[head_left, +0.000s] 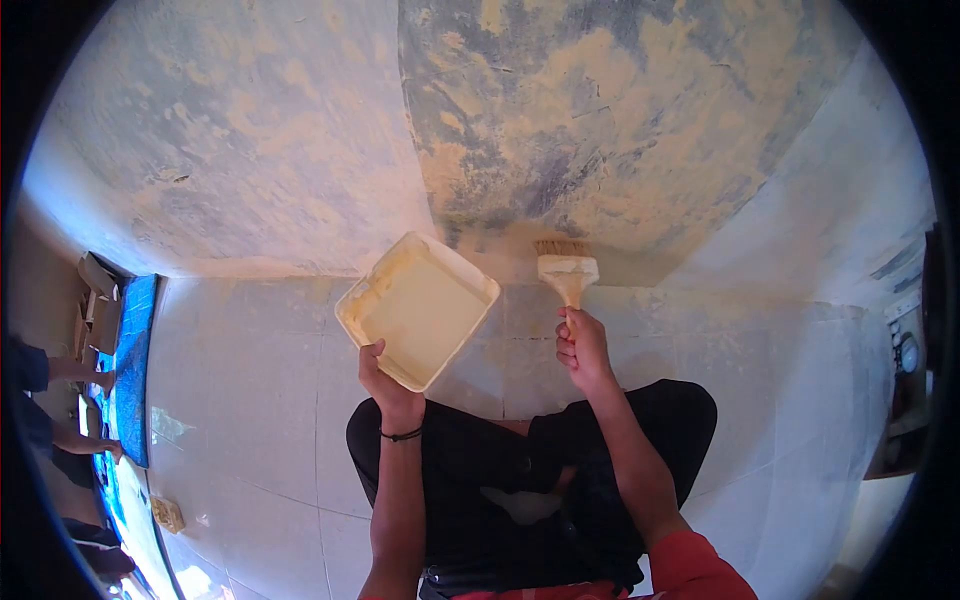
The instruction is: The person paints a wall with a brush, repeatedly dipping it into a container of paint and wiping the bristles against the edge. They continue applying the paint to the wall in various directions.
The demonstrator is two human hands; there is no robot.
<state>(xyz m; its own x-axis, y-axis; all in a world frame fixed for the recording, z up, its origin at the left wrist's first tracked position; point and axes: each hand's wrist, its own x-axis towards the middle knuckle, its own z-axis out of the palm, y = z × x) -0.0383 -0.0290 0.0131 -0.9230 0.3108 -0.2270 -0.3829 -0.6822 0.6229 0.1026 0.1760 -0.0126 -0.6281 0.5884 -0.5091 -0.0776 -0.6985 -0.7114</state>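
My left hand (pixel 390 390) grips the lower corner of a square cream tray (pixel 425 310), its thumb over the rim. Pale cream liquid lies in the tray. To the right, my right hand (pixel 583 345) is closed round the handle of a wide paint brush (pixel 568 268). The brush points away from me, its brown bristles at the foot of the wall (pixel 600 120). That wall is patchy, grey with cream smears. Tray and brush are apart.
Grey floor tiles (pixel 250 400) surround my crossed legs. At the left are a blue mat (pixel 133 370), open boxes (pixel 95 300), a small yellowish block (pixel 167 514) and another person's bare feet (pixel 105 383). Various items (pixel 908 350) stand at the right edge.
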